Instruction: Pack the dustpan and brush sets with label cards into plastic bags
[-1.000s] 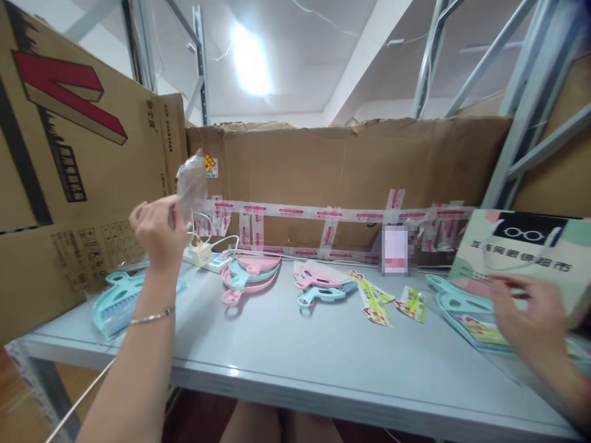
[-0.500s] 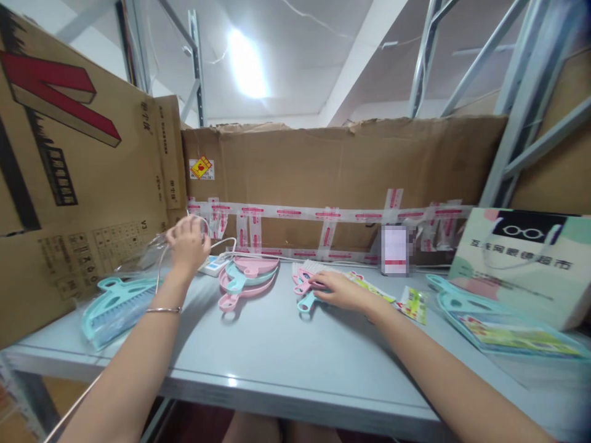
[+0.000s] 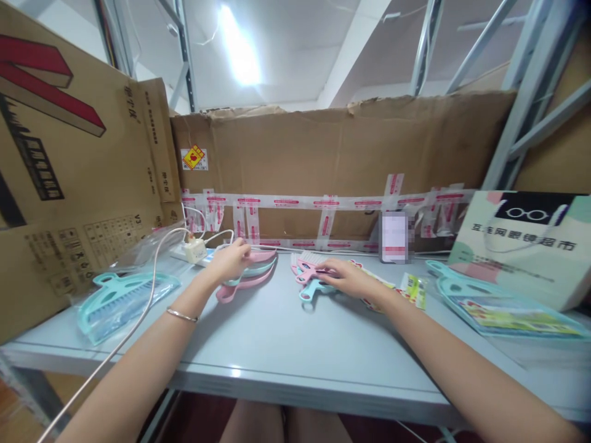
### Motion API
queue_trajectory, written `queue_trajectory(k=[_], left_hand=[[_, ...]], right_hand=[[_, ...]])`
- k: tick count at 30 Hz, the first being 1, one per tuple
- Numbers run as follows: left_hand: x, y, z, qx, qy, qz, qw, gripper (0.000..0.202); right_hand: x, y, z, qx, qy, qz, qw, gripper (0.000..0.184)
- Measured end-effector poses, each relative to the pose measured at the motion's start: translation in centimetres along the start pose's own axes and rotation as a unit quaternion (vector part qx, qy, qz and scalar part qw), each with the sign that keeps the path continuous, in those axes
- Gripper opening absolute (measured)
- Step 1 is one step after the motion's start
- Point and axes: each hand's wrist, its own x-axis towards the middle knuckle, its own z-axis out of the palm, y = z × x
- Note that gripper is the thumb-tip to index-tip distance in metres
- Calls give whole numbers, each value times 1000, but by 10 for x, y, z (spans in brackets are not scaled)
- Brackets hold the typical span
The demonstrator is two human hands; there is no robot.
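My left hand (image 3: 229, 263) reaches over a stack of small dustpans. Its fingers bend closely at the top pink dustpan (image 3: 263, 255) and hide its handle. Beneath lie a teal dustpan (image 3: 261, 269) and another pink dustpan (image 3: 226, 293). To the right, my right hand (image 3: 348, 278) has its fingers curled on the handle of a pink brush (image 3: 305, 272), one of several small brushes lying together. A teal brush (image 3: 310, 291) pokes out below the fingers. White bristles show behind the pink brush.
Bagged teal dustpan-and-brush set (image 3: 115, 301) at left; another teal set (image 3: 508, 314) at right. A white cable (image 3: 148, 307) crosses from a plug (image 3: 195, 250) over my left arm. Cardboard boxes (image 3: 286, 154), a paper bag (image 3: 517, 258) and a phone-like object (image 3: 394, 237) stand behind.
My left hand has moved right, from the cable and plug to the stacked dustpans. My right hand stays at the brushes. The view has shifted slightly.
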Motion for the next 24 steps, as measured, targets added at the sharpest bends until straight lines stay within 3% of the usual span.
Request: queue_trajectory(k=[2, 5, 8, 10, 12, 14, 17, 20, 24], left_hand=[[0, -4, -12, -22, 52, -17, 998, 10], [-3, -9, -32, -107, 219, -46, 969, 8], [-6, -10, -53, -261, 400, -48, 877, 10], [-6, -10, -66, -386, 437, -29, 812, 21], [-3, -6, -76, -481, 406, -8, 777, 27], [1, 3, -80, -534, 350, 10, 770, 32], [7, 24, -76, -575, 242, 32, 781, 40], [12, 43, -62, -576, 142, 43, 804, 41], [15, 51, -43, -573, 87, 49, 813, 41]], right_hand=[[0, -2, -1, 10, 15, 0, 1000, 28], [0, -6, -3, 17, 47, -1, 999, 27], [1, -9, -4, 43, 108, 2, 993, 27], [2, -11, -4, 94, 145, 17, 985, 28], [4, -12, -2, 172, 171, 45, 969, 31], [7, -12, 1, 237, 186, 74, 951, 38], [10, -17, 7, 293, 173, 93, 936, 51], [9, -31, 12, 340, 123, 86, 928, 52], [6, -58, 13, 387, 18, 38, 921, 45]])
